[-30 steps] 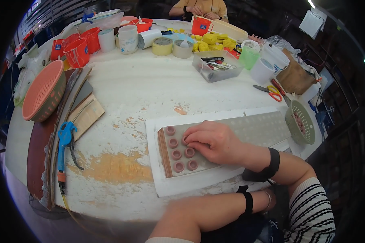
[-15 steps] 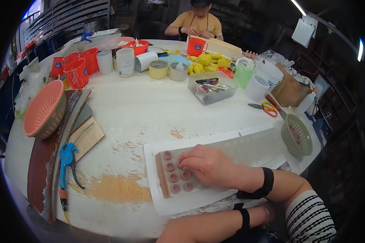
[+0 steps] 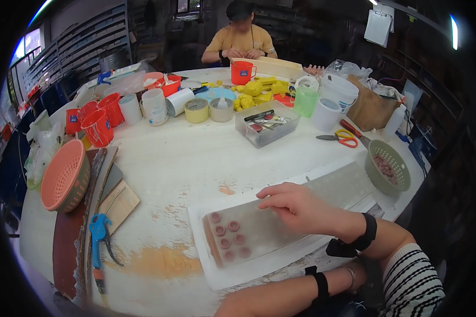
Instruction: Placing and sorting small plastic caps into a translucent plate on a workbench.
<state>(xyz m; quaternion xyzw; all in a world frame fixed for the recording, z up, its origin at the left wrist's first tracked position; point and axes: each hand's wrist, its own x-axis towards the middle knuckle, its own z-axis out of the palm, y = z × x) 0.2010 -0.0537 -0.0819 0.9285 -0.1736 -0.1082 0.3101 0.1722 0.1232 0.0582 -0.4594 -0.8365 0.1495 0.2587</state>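
Note:
My right hand (image 3: 296, 207) hovers over a long grey translucent slab (image 3: 280, 203), its fingers stretched out with nothing visible between them. Several small reddish-brown rings (image 3: 234, 226) stand in two short rows at the slab's left end, near a brown wooden strip (image 3: 213, 243). A white sheet (image 3: 211, 272) lies beneath the slab. My left forearm crosses the lower edge, and my left hand (image 3: 358, 276) lies beneath the right forearm; its fingers are hidden. At the slab's far right end, a grey-green perforated basket (image 3: 402, 177) holds many small reddish-brown pieces (image 3: 385, 168).
On the left are a blue air gun (image 3: 97, 232), wooden boards (image 3: 120, 203) and a pink basket (image 3: 63, 174). Scissors (image 3: 338, 138) and a clear tray of tools (image 3: 267, 127) lie farther back, before red mugs (image 3: 97, 129) and yellow lumps (image 3: 254, 90). A person (image 3: 240, 39) sits opposite.
My right hand has let go of a small ring in the right row and moved up and to the right, its fingers spreading. The view has shifted slightly. My left arm stays low.

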